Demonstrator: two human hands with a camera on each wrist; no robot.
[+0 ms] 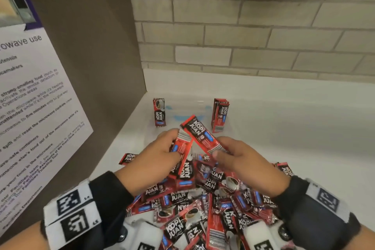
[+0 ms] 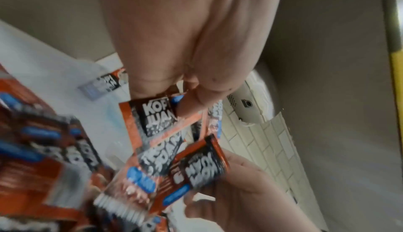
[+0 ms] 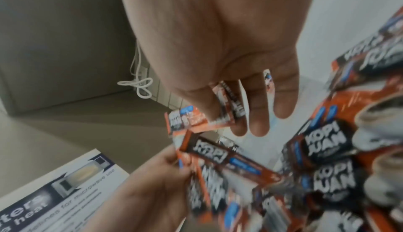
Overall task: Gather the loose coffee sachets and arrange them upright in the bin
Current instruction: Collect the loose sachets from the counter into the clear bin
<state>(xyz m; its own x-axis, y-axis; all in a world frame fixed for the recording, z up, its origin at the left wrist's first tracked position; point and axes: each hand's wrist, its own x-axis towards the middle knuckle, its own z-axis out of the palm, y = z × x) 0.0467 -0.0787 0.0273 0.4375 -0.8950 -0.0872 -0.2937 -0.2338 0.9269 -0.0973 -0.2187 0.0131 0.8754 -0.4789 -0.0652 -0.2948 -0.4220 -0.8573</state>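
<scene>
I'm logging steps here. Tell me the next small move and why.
Probably slide the sachet from the right hand against the sachets the left hand grips, squaring one bundle: the two cross at an angle, and the clear bin behind holds upright stacks only.

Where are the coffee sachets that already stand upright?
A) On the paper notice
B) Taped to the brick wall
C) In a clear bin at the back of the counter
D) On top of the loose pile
C: two upright groups stand at either end of the clear bin, beyond both hands and the loose pile.
</scene>
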